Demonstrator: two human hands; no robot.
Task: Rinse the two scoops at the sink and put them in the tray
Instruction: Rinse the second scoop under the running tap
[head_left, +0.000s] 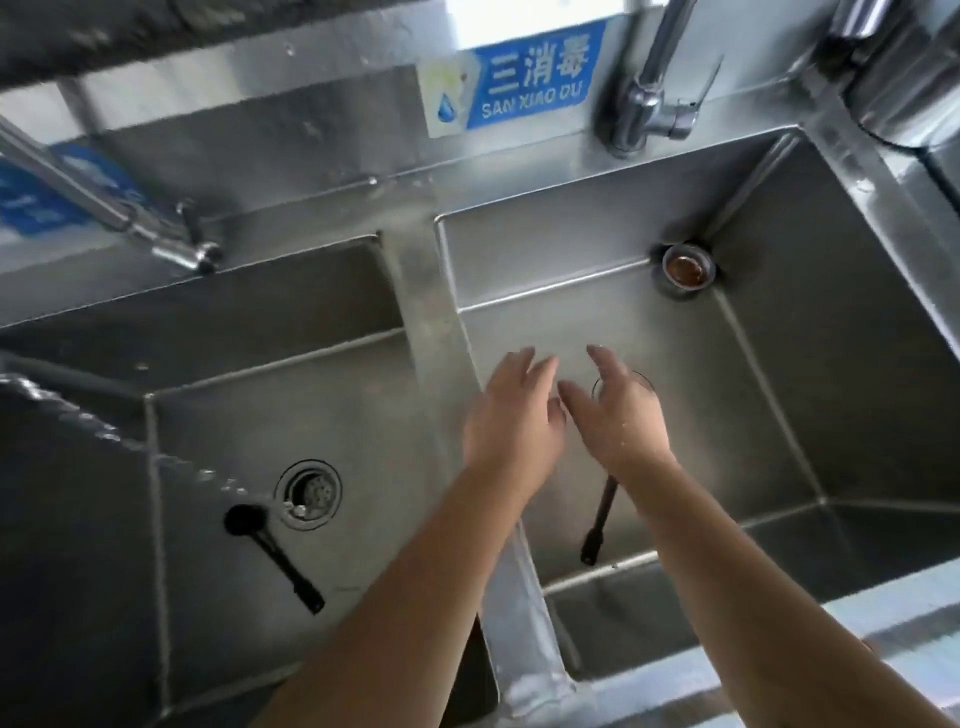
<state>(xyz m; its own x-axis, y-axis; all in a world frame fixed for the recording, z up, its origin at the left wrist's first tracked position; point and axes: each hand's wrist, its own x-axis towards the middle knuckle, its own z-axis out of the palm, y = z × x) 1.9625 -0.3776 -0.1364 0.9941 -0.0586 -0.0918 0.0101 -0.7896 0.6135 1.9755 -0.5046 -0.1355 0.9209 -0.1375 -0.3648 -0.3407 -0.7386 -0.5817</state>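
Note:
A black scoop (270, 551) lies on the floor of the left sink basin (218, 426), its round head beside the drain. A second black scoop (600, 519) lies in the right sink basin (779, 364); only its handle shows, the head hidden under my right hand. My left hand (511, 421) and my right hand (618, 415) hover close together over the right basin, fingers spread, holding nothing. No water runs from either tap. No tray is visible.
A steel divider (431, 312) separates the two basins. One faucet (649, 88) stands behind the right basin, another faucet (104, 202) reaches over the left. A strainer drain (309, 493) sits in the left basin, a drain (687, 267) in the right corner. A blue sign (519, 78) hangs on the backsplash.

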